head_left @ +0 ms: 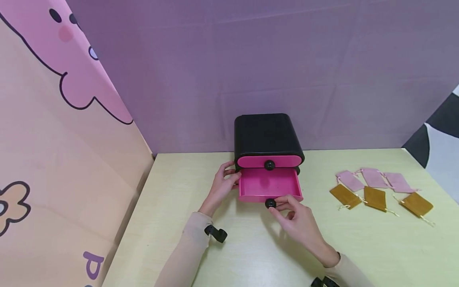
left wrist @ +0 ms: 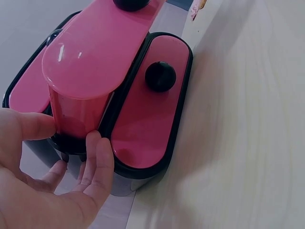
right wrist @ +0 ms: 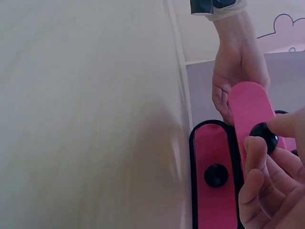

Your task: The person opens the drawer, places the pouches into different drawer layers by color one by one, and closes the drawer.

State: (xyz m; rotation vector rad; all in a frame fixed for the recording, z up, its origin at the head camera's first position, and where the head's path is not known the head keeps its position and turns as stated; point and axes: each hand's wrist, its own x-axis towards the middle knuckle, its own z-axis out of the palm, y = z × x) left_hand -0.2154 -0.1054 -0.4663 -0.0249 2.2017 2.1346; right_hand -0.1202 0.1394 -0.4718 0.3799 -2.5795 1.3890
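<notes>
A pale yellow-green table (head_left: 358, 247) with a faint wood grain fills the lower part of the head view, its top smooth and evenly lit. Behind it hangs a mauve cloth backdrop (head_left: 287, 67), slightly creased with fold lines running across and down. On the left stands a tall peach-coloured panel (head_left: 53, 159) printed with a pink cartoon shape outlined in dark purple, slanting toward the table's back corner. At the far right edge a black-and-white patterned sheet (head_left: 442, 139) shows beyond the table's corner. The light is soft and diffuse, casting only mild shadows on the tabletop.
</notes>
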